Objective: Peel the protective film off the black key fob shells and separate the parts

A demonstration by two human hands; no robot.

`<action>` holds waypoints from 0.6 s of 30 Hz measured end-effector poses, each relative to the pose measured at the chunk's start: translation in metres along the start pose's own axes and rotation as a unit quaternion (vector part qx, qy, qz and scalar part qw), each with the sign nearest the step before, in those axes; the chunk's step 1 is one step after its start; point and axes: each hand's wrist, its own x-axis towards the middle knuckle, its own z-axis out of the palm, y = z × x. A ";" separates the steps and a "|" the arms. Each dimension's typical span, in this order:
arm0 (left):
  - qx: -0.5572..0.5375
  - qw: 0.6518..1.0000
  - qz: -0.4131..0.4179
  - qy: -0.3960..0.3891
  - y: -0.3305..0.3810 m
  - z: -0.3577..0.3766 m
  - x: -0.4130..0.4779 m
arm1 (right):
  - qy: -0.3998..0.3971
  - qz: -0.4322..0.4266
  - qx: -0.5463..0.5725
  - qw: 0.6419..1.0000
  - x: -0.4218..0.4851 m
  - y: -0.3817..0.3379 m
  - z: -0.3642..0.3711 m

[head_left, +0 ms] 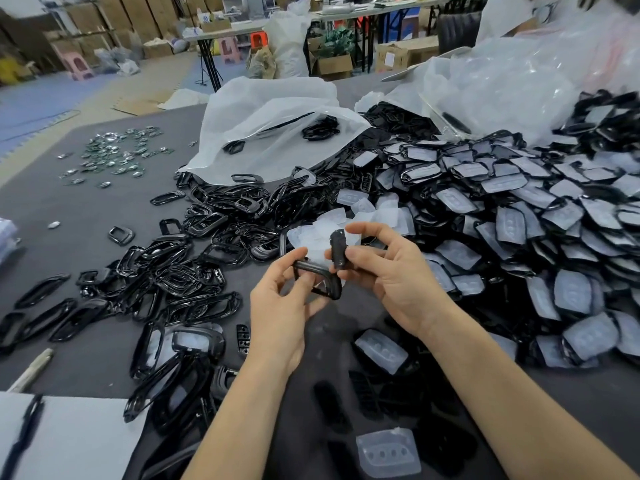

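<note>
Above the dark table, my left hand [282, 299] pinches a black key fob frame [323, 282] between thumb and fingers. My right hand [388, 271] grips a black key fob insert [337, 249], held upright just right of the frame. The two parts are apart, close to each other. Behind my hands lie loose pieces of clear film [325, 226]. A big heap of film-covered shells [519, 216] fills the right side. A pile of bare black frames [166, 275] spreads over the left.
A white plastic bag [263, 133] lies open at the back centre, with clear bags [519, 74] at the back right. Small metal pieces [114, 157] are scattered far left. A clear film piece [388, 452] and some black inserts [332, 407] lie near the front edge. White sheet [69, 441] at lower left.
</note>
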 end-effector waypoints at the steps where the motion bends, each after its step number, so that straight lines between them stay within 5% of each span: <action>1: 0.002 1.000 0.002 0.005 0.000 0.000 0.000 | 0.001 0.000 0.012 1.000 0.000 0.000 0.000; 10: 0.010 0.999 -0.030 -0.015 0.002 0.000 -0.003 | 0.013 0.005 0.034 0.999 -0.001 -0.003 0.002; 18: -0.094 0.993 -0.065 -0.016 0.005 0.002 -0.001 | 0.017 0.003 0.059 0.998 0.000 -0.004 0.004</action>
